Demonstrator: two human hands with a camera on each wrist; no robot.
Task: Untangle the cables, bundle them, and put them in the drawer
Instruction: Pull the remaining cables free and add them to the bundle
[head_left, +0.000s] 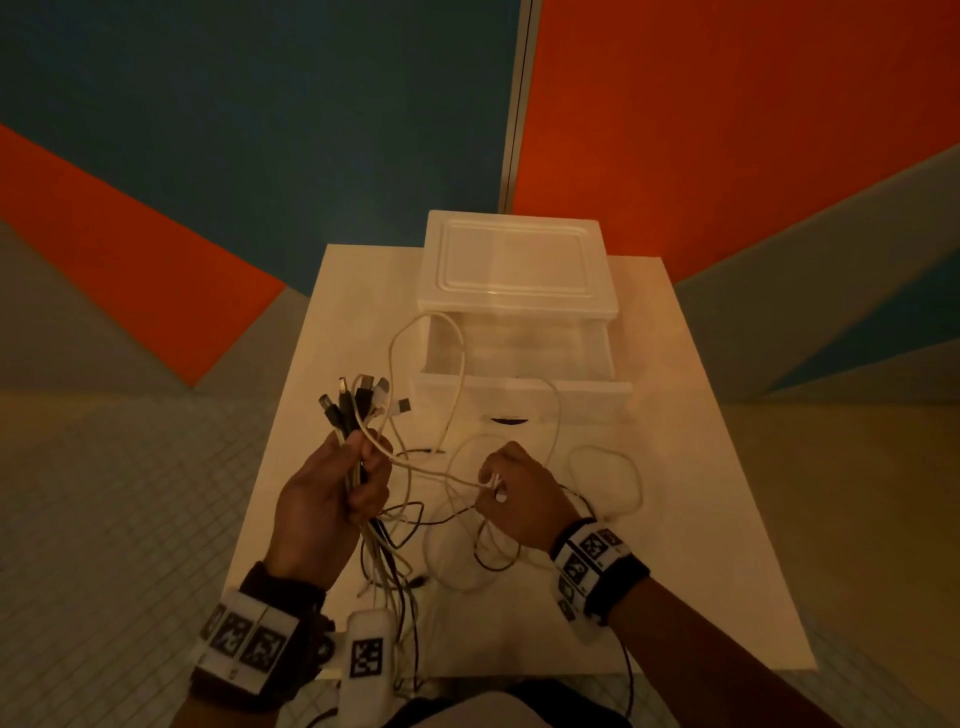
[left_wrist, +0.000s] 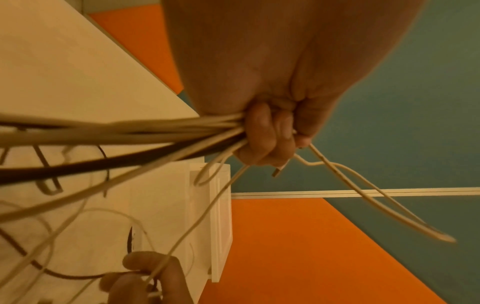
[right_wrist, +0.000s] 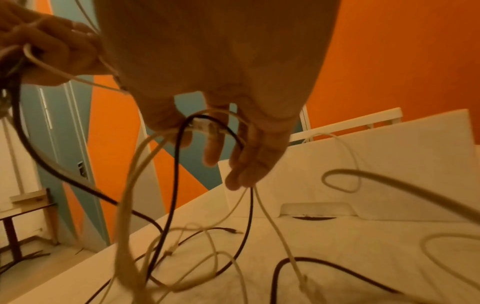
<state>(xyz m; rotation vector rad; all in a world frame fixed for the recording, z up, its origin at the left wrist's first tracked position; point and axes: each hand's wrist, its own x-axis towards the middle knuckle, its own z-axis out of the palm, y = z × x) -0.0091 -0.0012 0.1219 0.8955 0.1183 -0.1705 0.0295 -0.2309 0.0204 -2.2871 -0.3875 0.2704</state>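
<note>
My left hand (head_left: 358, 483) grips a bunch of white and black cables (head_left: 358, 415) upright, their plug ends fanned out above the fist. In the left wrist view its fingers (left_wrist: 267, 135) curl round the strands. My right hand (head_left: 501, 486) pinches the white plug (right_wrist: 203, 126) of one cable, and a black strand loops over its fingers (right_wrist: 213, 152). The loose lengths lie tangled in loops (head_left: 605, 483) on the white table (head_left: 701, 519). Behind them stands a translucent drawer unit (head_left: 519, 270) with its drawer (head_left: 519, 387) pulled out. One white loop (head_left: 452, 338) hangs over the drawer's left corner.
The table ends close on both sides, with tiled floor (head_left: 130, 519) below. Orange and teal wall panels (head_left: 727, 130) rise behind the drawer unit. Another dark table (right_wrist: 15, 216) stands off to the left in the right wrist view.
</note>
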